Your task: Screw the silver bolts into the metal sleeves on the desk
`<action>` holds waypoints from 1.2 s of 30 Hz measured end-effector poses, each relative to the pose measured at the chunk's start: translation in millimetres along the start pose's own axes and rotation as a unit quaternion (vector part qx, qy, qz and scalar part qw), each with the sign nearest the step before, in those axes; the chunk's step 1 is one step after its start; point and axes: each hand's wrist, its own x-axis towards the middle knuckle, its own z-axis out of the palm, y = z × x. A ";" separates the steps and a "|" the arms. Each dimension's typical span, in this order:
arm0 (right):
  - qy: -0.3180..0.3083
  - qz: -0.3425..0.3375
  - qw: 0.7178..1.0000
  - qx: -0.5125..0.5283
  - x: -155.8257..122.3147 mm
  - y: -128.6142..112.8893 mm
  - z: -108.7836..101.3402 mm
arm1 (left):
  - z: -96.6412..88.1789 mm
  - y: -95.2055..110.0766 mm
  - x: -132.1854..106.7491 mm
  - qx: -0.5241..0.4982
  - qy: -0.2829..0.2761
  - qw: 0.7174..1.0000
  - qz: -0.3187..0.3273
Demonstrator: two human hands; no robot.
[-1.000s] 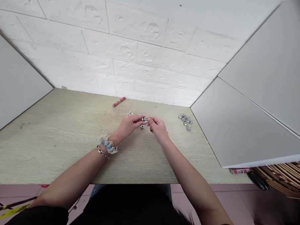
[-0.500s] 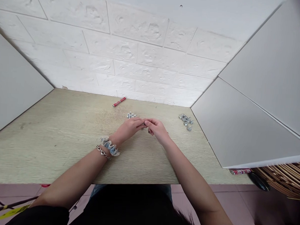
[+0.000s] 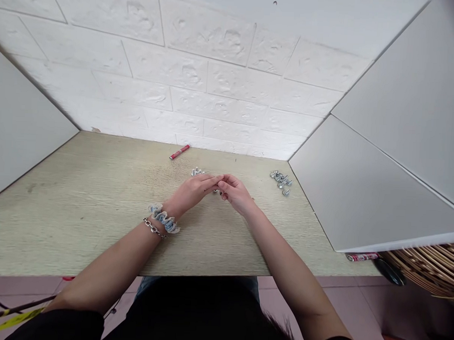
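Observation:
My left hand (image 3: pixel 195 191) and my right hand (image 3: pixel 236 193) meet at the fingertips above the middle of the table. Between them, mostly covered by the fingers, shows a bit of a small metal fastener (image 3: pixel 215 191). Both hands are closed around it in a pinch, and its exact shape is hidden. Just behind my left hand, a cluster of silvery bolts (image 3: pixel 197 172) stands on the tabletop, partly covered by the hand. Farther right lies a loose group of bolts with wide round heads or washers (image 3: pixel 281 179).
A red pen-like tube (image 3: pixel 179 152) lies near the white brick-patterned wall (image 3: pixel 222 107). Grey panels (image 3: pixel 384 192) bound the wooden table (image 3: pixel 98 199) on both sides. At the right front corner are a patterned red object (image 3: pixel 363 257), a dark rounded object (image 3: pixel 390 272) and a wicker basket (image 3: pixel 429 269).
The view has shifted slightly. My fingers have changed position a little around the small fastener, and the hands stay together. Both groups of bolts look unchanged.

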 end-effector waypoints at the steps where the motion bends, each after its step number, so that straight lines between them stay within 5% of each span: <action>1: 0.002 -0.004 1.000 -0.004 0.2 -0.1 -0.1 | 0.5 0.1 0.1 -0.002 -0.001 1.000 -0.003; 11: 0.022 -0.042 0.998 -0.029 4.4 1.5 -0.2 | 4.5 7.3 0.2 0.013 0.001 0.994 -0.108; 22: -0.034 -0.032 0.995 -0.090 -0.5 -6.1 -7.3 | 2.7 6.9 0.0 0.018 0.003 0.998 -0.054; 29: 0.049 -0.045 0.994 -0.083 4.2 -4.9 -10.2 | -4.0 7.0 2.4 -0.030 -0.048 0.988 -0.145; 31: 0.082 -0.054 0.993 -0.067 7.5 -4.2 -14.7 | -6.9 8.2 6.7 -0.101 -0.023 0.971 -0.217; 33: 0.114 -0.062 0.988 -0.078 10.8 -2.5 -19.1 | -9.7 8.1 12.1 -0.212 0.042 0.923 -0.319; 36: 0.140 -0.064 0.975 -0.163 15.9 3.4 -22.3 | -14.1 3.3 18.7 -0.397 0.178 0.783 -0.445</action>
